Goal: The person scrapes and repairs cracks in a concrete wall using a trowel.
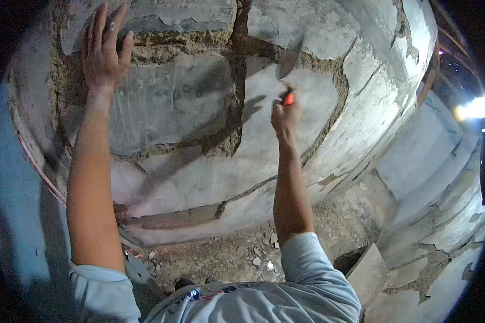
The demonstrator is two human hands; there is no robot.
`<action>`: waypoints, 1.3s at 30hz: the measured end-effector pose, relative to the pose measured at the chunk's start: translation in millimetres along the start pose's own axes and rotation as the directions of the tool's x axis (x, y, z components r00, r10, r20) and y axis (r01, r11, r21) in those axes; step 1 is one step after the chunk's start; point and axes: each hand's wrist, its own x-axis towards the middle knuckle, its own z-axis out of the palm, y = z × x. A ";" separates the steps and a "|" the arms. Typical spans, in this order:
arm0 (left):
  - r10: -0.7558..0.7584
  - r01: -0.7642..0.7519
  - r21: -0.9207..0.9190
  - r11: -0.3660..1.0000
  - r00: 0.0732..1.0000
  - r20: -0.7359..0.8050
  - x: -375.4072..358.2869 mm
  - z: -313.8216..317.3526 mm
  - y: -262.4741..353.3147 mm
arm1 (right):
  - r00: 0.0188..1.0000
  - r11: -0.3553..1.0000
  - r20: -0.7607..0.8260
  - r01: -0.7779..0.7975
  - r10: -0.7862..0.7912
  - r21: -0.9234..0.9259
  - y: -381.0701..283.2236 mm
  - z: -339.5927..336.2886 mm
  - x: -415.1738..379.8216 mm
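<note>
My left hand [105, 62] lies with its fingers spread on the upper left of a grey, cracked wall surface [172, 102], beside a rough strip of exposed brown material [183, 40]. Nothing is held in it. My right hand [286, 116] is closed around the red-orange handle of a tool [289, 99]. The tool points upward toward the edge of a rough broken gap, and its thin tip shows against the pale wall. Whether the tip touches the wall cannot be told.
Rubble and chips cover the ground [237, 255] below the wall. A flat slab [368, 274] leans at the lower right, near another cracked wall [442, 231]. A bright lamp [477, 107] shines at the far right. A blue surface [16, 188] stands at the left.
</note>
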 end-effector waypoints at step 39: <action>-0.035 0.034 -0.032 0.999 0.998 -0.048 -3.9 12.0 -8.6 | 0.926 0.869 -0.341 0.030 0.162 0.494 -66.7 -14.0 -12.0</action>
